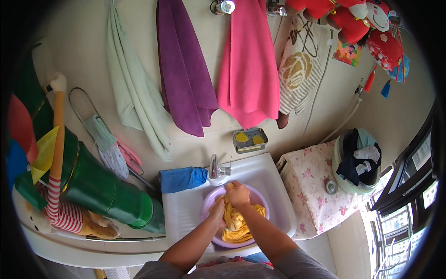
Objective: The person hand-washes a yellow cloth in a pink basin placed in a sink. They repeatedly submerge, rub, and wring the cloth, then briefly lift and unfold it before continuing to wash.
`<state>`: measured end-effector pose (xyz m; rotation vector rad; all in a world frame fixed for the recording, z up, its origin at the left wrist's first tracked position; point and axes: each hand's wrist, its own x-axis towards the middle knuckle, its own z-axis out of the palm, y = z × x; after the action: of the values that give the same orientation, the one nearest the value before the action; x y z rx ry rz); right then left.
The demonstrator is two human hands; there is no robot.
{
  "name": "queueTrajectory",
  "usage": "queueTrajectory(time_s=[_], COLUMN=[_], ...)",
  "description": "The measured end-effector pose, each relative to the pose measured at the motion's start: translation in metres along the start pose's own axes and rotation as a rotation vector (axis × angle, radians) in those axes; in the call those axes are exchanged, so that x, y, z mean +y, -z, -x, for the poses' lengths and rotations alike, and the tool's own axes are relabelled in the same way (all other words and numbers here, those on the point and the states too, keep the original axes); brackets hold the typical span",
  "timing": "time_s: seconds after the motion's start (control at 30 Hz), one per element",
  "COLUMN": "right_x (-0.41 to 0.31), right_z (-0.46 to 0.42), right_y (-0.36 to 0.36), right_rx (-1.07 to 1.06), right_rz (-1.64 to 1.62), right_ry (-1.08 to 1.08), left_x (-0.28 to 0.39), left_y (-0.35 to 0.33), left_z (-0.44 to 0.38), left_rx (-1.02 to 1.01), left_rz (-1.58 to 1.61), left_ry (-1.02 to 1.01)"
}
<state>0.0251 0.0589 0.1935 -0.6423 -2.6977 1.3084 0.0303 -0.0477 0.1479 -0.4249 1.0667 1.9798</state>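
A wet-looking yellow cloth (238,232) lies bunched in a round lilac basin (206,202), which sits in the white washbasin (284,209). My right hand (238,194) is closed around an upper part of the cloth, over the basin's far side. Lower and to the left, my left hand (218,213) grips the cloth along its side, fingers partly hidden by the folds. Behind the basin stands the metal faucet (216,167). A folded blue cloth (183,179) rests on the washbasin's back left corner.
A soap dish (250,140) with yellow soap pieces is on the wall. Above hang purple (186,69) and pink (248,69) towels. At right, a flowered cover (306,181) bears a tub of clothes (336,167) and a small metal bowl (331,187). A large green tube-like object (104,188) leans at left.
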Motion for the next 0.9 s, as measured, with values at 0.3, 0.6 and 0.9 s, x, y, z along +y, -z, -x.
queueTrajectory(time_s=[0.3, 0.6, 0.9], right_x=[-0.015, 0.042, -0.03], right_z=[0.087, 0.025, 0.019], right_y=[-0.004, -0.011, -0.011], right_rx=[0.101, 0.129, 0.095], right_rz=[0.094, -0.091, 0.191], right_ry=[0.66, 0.469, 0.09], left_x=[0.001, 0.011, 0.001], left_y=[0.077, 0.004, 0.004], left_z=[-0.047, 0.0, -0.007], left_rx=[-0.321, -0.052, -0.038], left_rz=[0.22, 0.204, 0.147], left_ry=[-0.047, 0.057, -0.055])
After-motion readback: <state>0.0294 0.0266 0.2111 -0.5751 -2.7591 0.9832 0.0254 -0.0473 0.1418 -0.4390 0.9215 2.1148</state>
